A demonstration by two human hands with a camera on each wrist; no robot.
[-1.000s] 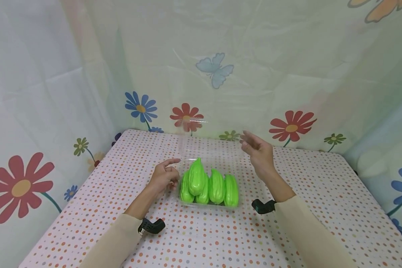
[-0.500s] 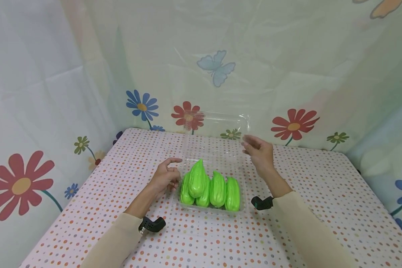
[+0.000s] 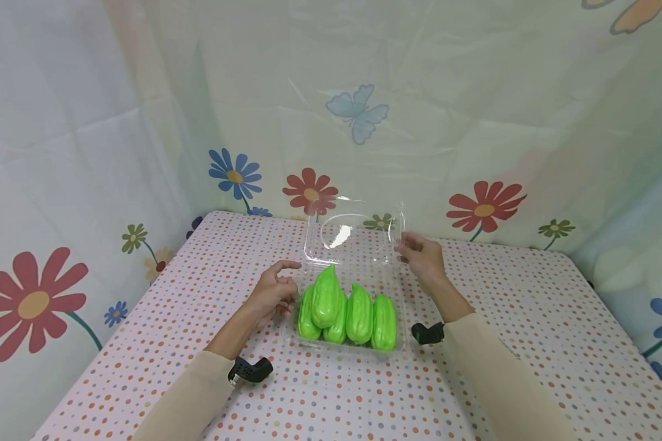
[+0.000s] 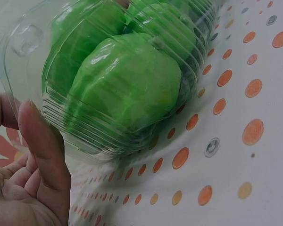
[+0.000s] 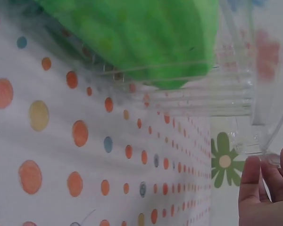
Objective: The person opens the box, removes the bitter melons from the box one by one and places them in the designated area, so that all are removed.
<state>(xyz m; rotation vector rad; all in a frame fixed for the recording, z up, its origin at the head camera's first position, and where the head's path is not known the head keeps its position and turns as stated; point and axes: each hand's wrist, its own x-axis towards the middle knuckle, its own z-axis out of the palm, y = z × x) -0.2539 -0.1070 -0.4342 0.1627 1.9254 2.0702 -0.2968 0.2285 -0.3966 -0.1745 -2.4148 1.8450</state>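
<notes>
A clear plastic clamshell container (image 3: 344,348) sits on the table with its hinged lid (image 3: 358,236) raised at the back. Several bright green, ridged, gourd-like vegetables lie inside; one green gourd (image 3: 325,298) rests on top of others at the left. My left hand (image 3: 273,291) is at the container's left side, and in the left wrist view its thumb (image 4: 42,141) and index finger pinch the rim. With thumb and fingers, my right hand (image 3: 423,257) holds the lid's right edge; the right wrist view shows the fingertips (image 5: 251,172) at a clear plastic corner.
The table (image 3: 331,404) has a white cloth with coloured dots. Behind it and along both sides hangs a pale curtain (image 3: 419,110) with printed flowers and butterflies. A small black device (image 3: 252,370) is worn on each wrist.
My right hand has come to the lid's right edge and moved slightly down and left. The lid's top edge has dropped lately and its glare has shifted. My left hand has hardly moved.
</notes>
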